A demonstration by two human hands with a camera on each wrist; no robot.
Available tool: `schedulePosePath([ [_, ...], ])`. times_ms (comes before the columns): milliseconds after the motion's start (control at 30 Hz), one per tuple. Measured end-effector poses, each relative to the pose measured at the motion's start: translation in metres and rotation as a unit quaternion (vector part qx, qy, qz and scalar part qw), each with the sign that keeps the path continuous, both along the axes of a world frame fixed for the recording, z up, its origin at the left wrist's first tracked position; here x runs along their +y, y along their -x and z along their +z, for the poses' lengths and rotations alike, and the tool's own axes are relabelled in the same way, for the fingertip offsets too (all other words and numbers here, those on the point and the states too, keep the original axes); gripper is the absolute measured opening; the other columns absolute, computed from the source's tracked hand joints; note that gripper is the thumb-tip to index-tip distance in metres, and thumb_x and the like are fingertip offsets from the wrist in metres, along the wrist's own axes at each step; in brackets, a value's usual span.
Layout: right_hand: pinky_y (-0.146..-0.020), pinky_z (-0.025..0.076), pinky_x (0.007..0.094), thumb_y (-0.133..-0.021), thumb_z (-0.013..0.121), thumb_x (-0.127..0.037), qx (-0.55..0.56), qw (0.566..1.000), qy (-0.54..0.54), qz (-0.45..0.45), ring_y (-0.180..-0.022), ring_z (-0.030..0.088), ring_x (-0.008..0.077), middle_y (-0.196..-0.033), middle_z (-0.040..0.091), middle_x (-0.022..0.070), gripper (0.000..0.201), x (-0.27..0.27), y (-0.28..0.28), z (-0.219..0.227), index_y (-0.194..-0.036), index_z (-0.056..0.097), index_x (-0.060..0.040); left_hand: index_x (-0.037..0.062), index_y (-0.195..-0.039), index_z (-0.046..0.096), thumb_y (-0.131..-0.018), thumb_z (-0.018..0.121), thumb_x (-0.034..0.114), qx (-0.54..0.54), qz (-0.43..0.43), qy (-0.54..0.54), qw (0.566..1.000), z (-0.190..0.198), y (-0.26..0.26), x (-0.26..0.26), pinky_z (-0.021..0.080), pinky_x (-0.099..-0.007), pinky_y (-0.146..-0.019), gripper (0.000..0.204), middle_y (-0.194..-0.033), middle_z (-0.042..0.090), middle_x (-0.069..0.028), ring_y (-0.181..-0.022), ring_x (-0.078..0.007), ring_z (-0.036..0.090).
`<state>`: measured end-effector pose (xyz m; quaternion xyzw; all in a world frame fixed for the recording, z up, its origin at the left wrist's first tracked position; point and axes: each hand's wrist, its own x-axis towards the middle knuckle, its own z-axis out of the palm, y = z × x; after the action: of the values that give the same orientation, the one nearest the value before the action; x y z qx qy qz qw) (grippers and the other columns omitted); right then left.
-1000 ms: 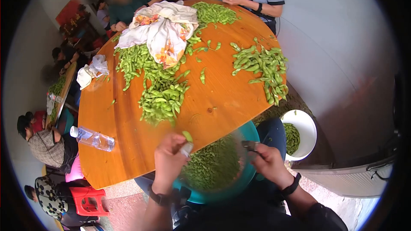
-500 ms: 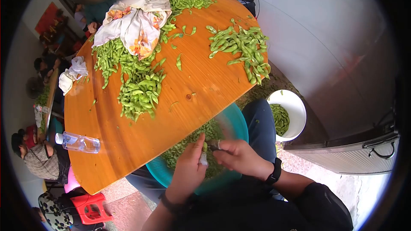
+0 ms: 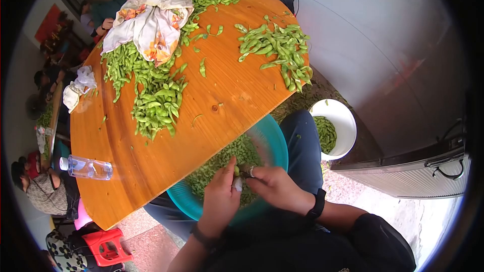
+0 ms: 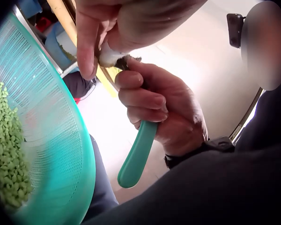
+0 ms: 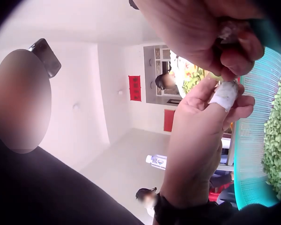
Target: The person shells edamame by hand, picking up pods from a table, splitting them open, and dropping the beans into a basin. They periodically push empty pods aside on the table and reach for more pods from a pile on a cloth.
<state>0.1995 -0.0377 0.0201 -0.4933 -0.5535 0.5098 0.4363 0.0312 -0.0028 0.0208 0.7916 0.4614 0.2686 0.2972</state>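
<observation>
My left hand (image 3: pixel 222 199) pinches a green soybean pod (image 3: pixel 236 170) between thumb and fingers; white tape (image 5: pixel 223 97) wraps the thumb. Close against it, my right hand (image 3: pixel 282 189) grips a tool by its flat green handle (image 4: pixel 138 154), which sticks out below the fist in the left wrist view. The tool's working end is mostly hidden between the hands at the pod. Both hands are over a teal mesh basket (image 3: pixel 280 146), in which shelled green beans (image 4: pixel 4 145) lie heaped.
The wooden table (image 3: pixel 201 106) carries pod piles (image 3: pixel 159 106), a floral cloth (image 3: pixel 161 30) and a water bottle (image 3: pixel 88 167). At right stands a white bucket (image 3: pixel 345 138) holding pods. A red stool (image 3: pixel 108 249) is at lower left; other people sit around.
The two hands, apart a second ago, have come together at the pod over the basket. In the last half second they have stayed together. The head view has shifted.
</observation>
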Motion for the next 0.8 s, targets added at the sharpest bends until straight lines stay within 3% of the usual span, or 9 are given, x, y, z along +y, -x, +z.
schedulePosePath([
  [300, -0.059, 0.045, 0.0346, -0.090, 0.056, -0.003, -0.062, 0.995, -0.051, -0.055, -0.064, 0.058, 0.0278, -0.074, 0.057, 0.0189, 0.005, -0.001, 0.017, -0.016, -0.091, 0.057, 0.0014, 0.0013, -0.119, 0.059, -0.080, 0.059, -0.005, -0.047, 0.046, -0.005, 0.998, -0.010, -0.003, -0.006, 0.050, -0.0284, -0.065, 0.039, -0.088, 0.059, -0.0114, -0.072, -0.0189, 0.060],
  [400, -0.059, 0.046, 0.0330, -0.091, 0.056, -0.004, -0.039, 0.996, -0.046, -0.071, -0.064, 0.058, 0.0223, -0.072, 0.058, 0.0137, 0.005, 0.001, 0.021, -0.024, -0.093, 0.058, 0.0006, 0.0012, -0.118, 0.060, -0.079, 0.060, -0.006, -0.068, 0.057, -0.003, 0.996, -0.018, -0.003, -0.006, 0.050, -0.0263, -0.064, 0.039, -0.087, 0.058, -0.0084, -0.072, -0.0139, 0.058],
  [467, -0.058, 0.045, 0.0294, -0.093, 0.056, -0.007, 0.083, 0.994, 0.030, -0.060, -0.063, 0.055, 0.0131, -0.072, 0.058, 0.0044, 0.007, 0.003, 0.022, -0.024, -0.091, 0.059, -0.0010, 0.0014, -0.118, 0.060, -0.080, 0.060, -0.007, -0.089, 0.054, 0.011, 0.994, -0.021, -0.002, -0.005, 0.050, -0.0254, -0.064, 0.039, -0.087, 0.059, -0.0068, -0.073, -0.0122, 0.058],
  [500, -0.058, 0.045, 0.0294, -0.093, 0.056, -0.007, 0.084, 0.994, 0.032, -0.059, -0.063, 0.055, 0.0131, -0.072, 0.058, 0.0044, 0.007, 0.004, 0.022, -0.021, -0.091, 0.059, -0.0010, 0.0015, -0.118, 0.060, -0.080, 0.060, -0.007, -0.110, 0.052, 0.023, 0.992, -0.022, 0.000, -0.004, 0.051, -0.0246, -0.063, 0.039, -0.088, 0.059, -0.0052, -0.073, -0.0106, 0.058],
  [567, -0.054, 0.040, 0.0235, -0.095, 0.056, -0.011, 0.212, 0.959, 0.184, -0.036, -0.062, 0.048, 0.0047, -0.071, 0.055, -0.0033, 0.009, 0.006, 0.017, -0.010, -0.089, 0.060, -0.0047, 0.0016, -0.118, 0.060, -0.081, 0.059, -0.007, -0.131, 0.042, 0.043, 0.990, -0.030, 0.006, -0.003, 0.052, -0.0246, -0.062, 0.039, -0.088, 0.059, -0.0044, -0.073, -0.0100, 0.058],
  [633, -0.052, 0.037, 0.0217, -0.095, 0.056, -0.012, 0.217, 0.950, 0.222, -0.019, -0.060, 0.045, 0.0034, -0.070, 0.053, -0.0040, 0.010, 0.008, 0.011, -0.012, -0.088, 0.059, -0.0061, 0.0018, -0.119, 0.060, -0.082, 0.059, -0.008, -0.155, 0.029, 0.063, 0.985, -0.036, 0.009, -0.002, 0.053, -0.0245, -0.062, 0.038, -0.089, 0.059, -0.0035, -0.072, -0.0094, 0.058],
  [700, -0.050, 0.033, 0.0199, -0.095, 0.055, -0.013, 0.221, 0.940, 0.261, -0.005, -0.058, 0.042, 0.0021, -0.069, 0.051, -0.0048, 0.010, 0.010, 0.007, -0.014, -0.088, 0.059, -0.0076, 0.0016, -0.121, 0.060, -0.085, 0.052, -0.008, -0.263, 0.021, 0.217, 0.940, -0.040, 0.013, -0.001, 0.055, -0.0252, -0.059, 0.037, -0.092, 0.059, -0.0047, -0.067, -0.0108, 0.060],
  [800, -0.048, 0.030, 0.0192, -0.095, 0.055, -0.014, 0.233, 0.924, 0.303, -0.006, -0.055, 0.039, 0.0016, -0.067, 0.048, -0.0055, 0.009, 0.014, 0.002, -0.016, -0.089, 0.059, -0.0092, 0.0006, -0.122, 0.060, -0.089, 0.046, -0.008, -0.293, -0.009, 0.263, 0.919, -0.048, 0.023, 0.005, 0.054, -0.0250, -0.057, 0.037, -0.091, 0.060, -0.0060, -0.065, -0.0119, 0.061],
])
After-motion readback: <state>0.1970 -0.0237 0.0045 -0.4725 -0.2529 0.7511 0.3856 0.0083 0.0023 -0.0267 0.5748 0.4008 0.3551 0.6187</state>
